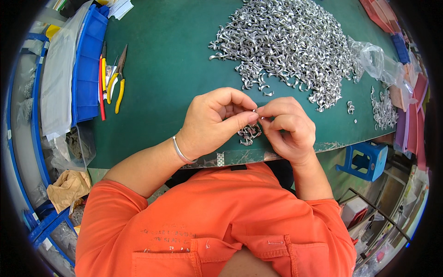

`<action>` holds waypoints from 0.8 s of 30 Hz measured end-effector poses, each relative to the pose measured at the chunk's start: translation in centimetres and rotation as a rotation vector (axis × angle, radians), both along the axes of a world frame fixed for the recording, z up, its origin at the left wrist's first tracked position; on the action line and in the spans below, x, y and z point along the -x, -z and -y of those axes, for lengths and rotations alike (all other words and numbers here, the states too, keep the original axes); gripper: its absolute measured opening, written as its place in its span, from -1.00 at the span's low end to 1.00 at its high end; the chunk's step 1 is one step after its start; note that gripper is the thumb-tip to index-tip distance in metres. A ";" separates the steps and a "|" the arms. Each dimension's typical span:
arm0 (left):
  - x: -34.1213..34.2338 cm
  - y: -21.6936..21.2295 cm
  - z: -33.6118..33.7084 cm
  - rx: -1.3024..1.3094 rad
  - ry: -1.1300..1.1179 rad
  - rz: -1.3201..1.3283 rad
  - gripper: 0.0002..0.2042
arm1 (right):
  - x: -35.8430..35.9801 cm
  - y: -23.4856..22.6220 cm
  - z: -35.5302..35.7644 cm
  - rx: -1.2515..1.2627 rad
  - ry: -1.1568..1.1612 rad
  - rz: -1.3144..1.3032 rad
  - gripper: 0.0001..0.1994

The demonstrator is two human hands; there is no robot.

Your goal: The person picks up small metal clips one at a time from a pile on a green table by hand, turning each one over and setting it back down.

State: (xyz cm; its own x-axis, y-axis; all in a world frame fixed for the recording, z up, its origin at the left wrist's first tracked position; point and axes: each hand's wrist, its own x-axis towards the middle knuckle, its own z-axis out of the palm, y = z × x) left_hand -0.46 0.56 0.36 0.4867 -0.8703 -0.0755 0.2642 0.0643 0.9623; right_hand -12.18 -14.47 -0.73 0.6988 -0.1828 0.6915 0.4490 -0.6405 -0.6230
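My left hand (213, 119) and my right hand (291, 129) meet over the near edge of the green table. Thumb and forefinger of each are pinched at a tiny silver metal piece (254, 111), mostly hidden by the fingertips; its exact shape is too small to make out. Just beneath the fingers lies a small cluster of curved silver metal pieces (248, 136), partly covered by my hands. Beyond them spreads a big heap of similar curved metal pieces (288, 41), with a few strays at its near side.
Yellow-handled pliers (120, 83) and a red pen-like tool (102, 92) lie beside a blue bin (90, 69) at left. Toward the right are a clear plastic bag (376, 57), a smaller pile of silver pieces (384, 111) and a blue stool (364, 161) below the table.
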 end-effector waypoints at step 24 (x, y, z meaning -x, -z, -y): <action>-1.1 0.2 0.1 -0.017 0.100 0.831 -0.89 | 0.4 1.0 1.5 0.111 0.385 -0.322 -0.79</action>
